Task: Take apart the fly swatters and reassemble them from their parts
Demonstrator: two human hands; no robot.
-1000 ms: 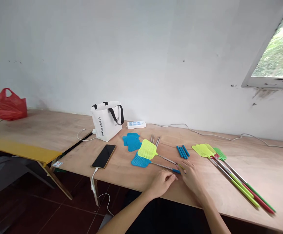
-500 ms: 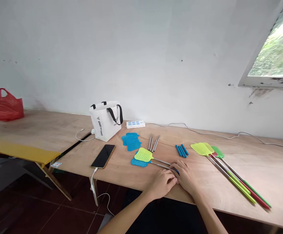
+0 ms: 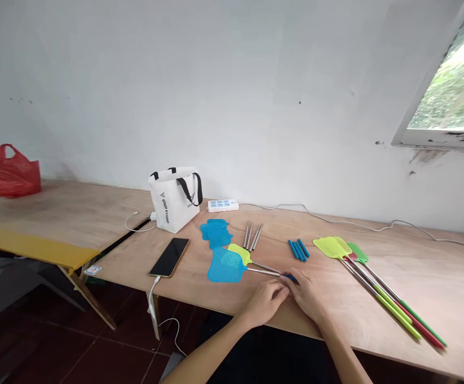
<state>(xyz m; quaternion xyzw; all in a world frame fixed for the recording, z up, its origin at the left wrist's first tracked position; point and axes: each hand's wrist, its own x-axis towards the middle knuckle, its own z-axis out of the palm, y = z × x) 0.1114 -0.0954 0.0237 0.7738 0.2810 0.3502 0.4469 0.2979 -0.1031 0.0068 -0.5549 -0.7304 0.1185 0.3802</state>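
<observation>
A blue fly swatter (image 3: pixel 226 265) has its handle in my right hand (image 3: pixel 307 293), whose fingers wrap round it. Its mesh head points left and overlaps a yellow-green fly swatter (image 3: pixel 245 252), whose metal rod runs toward the same hand; the far end of that rod is hidden. My left hand (image 3: pixel 264 304) rests at the table's front edge with curled fingers, close against the right hand. Whether anything is inside those fingers is hidden. Behind the swatters lie loose blue swatter heads (image 3: pixel 217 232), several metal rods (image 3: pixel 253 236) and several short blue handles (image 3: pixel 298 249).
To the right lie several finished-looking swatters (image 3: pixel 380 288) in yellow-green, red and green. A phone (image 3: pixel 170 257) on a cable, a white bag (image 3: pixel 175 202) and a power strip (image 3: pixel 223 205) are on the left. A red bag (image 3: pixel 12 173) stands on the neighbouring table (image 3: pixel 68 213).
The blue swatter's head has come out from beneath the yellow-green one and now lies over it, nearer to me and looking larger. Both hands stay almost where they were.
</observation>
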